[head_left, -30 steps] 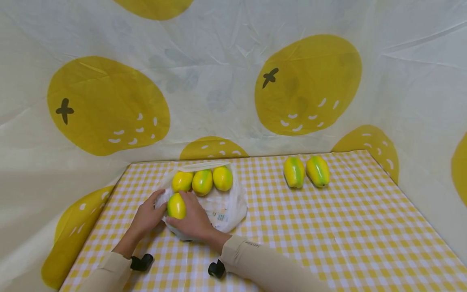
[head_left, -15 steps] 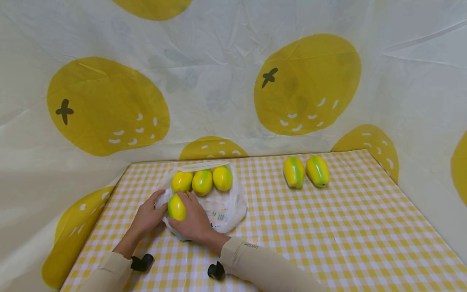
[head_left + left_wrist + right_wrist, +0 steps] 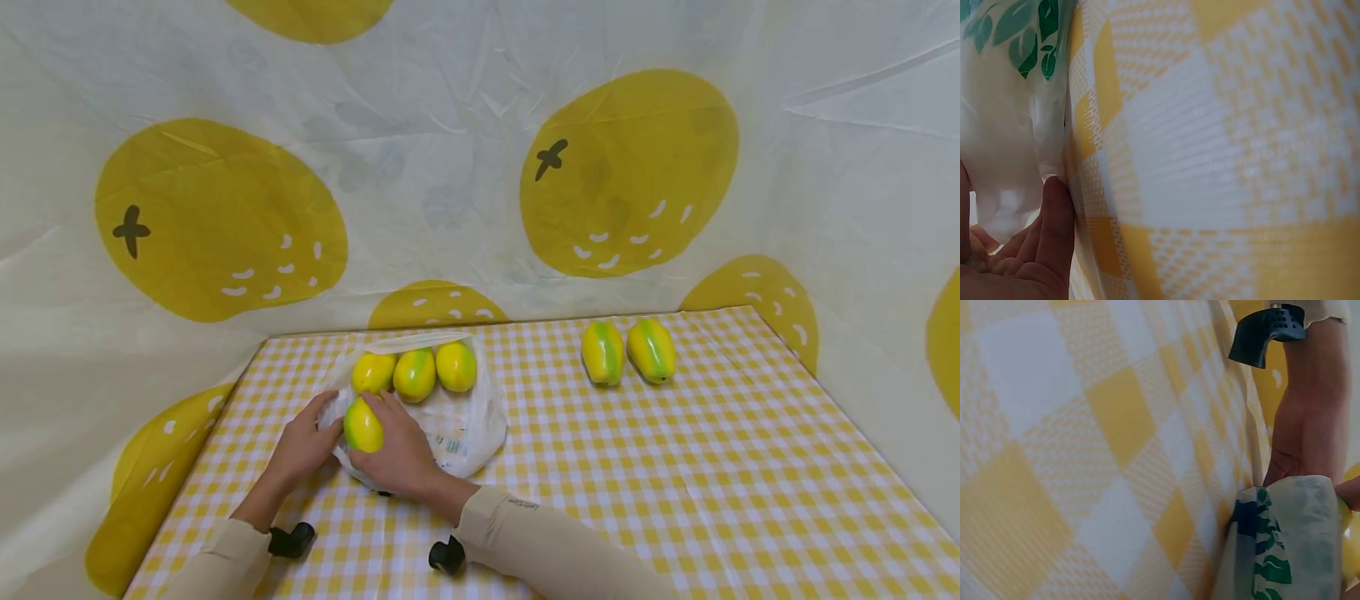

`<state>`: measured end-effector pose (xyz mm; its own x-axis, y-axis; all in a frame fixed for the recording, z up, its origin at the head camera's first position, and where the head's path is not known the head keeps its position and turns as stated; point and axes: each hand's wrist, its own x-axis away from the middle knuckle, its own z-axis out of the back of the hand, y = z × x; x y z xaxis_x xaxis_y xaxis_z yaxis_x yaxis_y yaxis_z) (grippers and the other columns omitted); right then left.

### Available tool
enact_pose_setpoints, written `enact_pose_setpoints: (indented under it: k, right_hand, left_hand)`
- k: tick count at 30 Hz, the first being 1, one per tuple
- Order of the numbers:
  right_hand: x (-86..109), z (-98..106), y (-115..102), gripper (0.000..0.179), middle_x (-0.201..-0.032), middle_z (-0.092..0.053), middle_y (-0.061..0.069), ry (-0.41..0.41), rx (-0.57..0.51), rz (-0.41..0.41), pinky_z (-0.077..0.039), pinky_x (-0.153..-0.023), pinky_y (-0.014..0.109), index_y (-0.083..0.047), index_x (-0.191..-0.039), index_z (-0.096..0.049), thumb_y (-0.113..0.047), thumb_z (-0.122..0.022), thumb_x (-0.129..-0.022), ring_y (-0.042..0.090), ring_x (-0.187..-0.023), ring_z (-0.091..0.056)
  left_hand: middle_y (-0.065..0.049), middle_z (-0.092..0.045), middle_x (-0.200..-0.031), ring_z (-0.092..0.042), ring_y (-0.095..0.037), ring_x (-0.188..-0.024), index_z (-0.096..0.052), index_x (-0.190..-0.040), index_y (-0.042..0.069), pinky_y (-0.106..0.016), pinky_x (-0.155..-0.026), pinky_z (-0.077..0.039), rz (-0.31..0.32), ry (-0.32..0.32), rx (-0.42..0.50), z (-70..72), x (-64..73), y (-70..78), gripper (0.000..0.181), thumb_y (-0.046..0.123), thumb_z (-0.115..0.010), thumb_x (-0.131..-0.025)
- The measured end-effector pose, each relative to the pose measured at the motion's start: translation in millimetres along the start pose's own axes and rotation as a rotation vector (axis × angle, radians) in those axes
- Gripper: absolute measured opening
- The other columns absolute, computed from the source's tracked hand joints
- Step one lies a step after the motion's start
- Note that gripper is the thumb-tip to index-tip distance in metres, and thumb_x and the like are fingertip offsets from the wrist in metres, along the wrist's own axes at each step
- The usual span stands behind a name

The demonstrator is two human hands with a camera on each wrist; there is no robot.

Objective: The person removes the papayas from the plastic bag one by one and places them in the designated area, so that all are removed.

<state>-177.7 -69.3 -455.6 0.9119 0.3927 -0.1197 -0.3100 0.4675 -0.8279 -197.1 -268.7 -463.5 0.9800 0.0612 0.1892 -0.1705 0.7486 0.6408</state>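
Yellow-green fruit (image 3: 363, 427) sat gripped by the right hand (image 3: 405, 450), fingers curled round it, at the 8 o'clock side of a plastic bag (image 3: 492, 423), roughly 10 o'clock from the palm, long axis running about 12 to 6. At its 9 o'clock, the left hand (image 3: 302, 440) pinched the bag's edge, thumb close by.

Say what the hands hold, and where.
Right hand: a yellow-green fruit, round its right side in the head view. Left hand: the white plastic bag, by its left rim.
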Motion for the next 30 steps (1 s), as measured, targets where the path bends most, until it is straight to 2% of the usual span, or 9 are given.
enact_pose_setpoints:
  k: [7, 14, 23, 30]
  right_hand:
    - [1.9, 12.8, -6.0, 0.076, -0.164, -0.044, 0.006, -0.007, 0.027, 0.018, -0.047, -0.117, 0.044, -0.019, -0.158, -0.044, -0.029, -0.075, -0.089, 0.025, -0.145, -0.051]
    - [3.2, 29.2, -12.1, 0.078, -0.164, -0.045, 0.001, -0.002, -0.028, -0.034, -0.045, -0.120, 0.043, -0.022, -0.158, -0.045, -0.030, -0.078, -0.088, 0.021, -0.146, -0.050]
    - [5.9, 52.9, -20.6, 0.079, -0.163, -0.048, 0.001, 0.014, -0.063, -0.020, -0.051, -0.111, 0.042, -0.022, -0.158, -0.045, -0.031, -0.080, -0.088, 0.024, -0.140, -0.056]
    - [7.4, 68.4, -21.6, 0.079, -0.161, -0.049, -0.002, 0.024, -0.079, -0.045, -0.055, -0.103, 0.038, -0.026, -0.158, -0.045, -0.031, -0.080, -0.088, 0.022, -0.128, -0.062]
  left_hand:
    - [-0.026, -0.035, -0.166, -0.036, -0.049, -0.151, -0.032, -0.163, 0.013, -0.068, -0.120, -0.033, 0.000, 0.000, 0.006, 0.3, 1.8, -0.3, 0.068, 0.042, -0.054, -0.106]
    - [-0.026, -0.033, -0.167, -0.035, -0.049, -0.152, -0.029, -0.164, 0.011, -0.068, -0.121, -0.032, 0.006, -0.007, 0.018, 0.7, 1.7, 1.0, 0.069, 0.039, -0.054, -0.106]
    - [-0.027, -0.033, -0.167, -0.036, -0.049, -0.151, -0.029, -0.164, 0.009, -0.068, -0.121, -0.032, 0.013, -0.008, 0.001, -0.3, 0.9, 1.7, 0.069, 0.038, -0.054, -0.106]
    - [-0.027, -0.032, -0.168, -0.033, -0.048, -0.153, -0.029, -0.163, 0.009, -0.067, -0.123, -0.030, 0.004, -0.004, 0.001, -1.0, 1.2, 2.0, 0.068, 0.035, -0.055, -0.106]
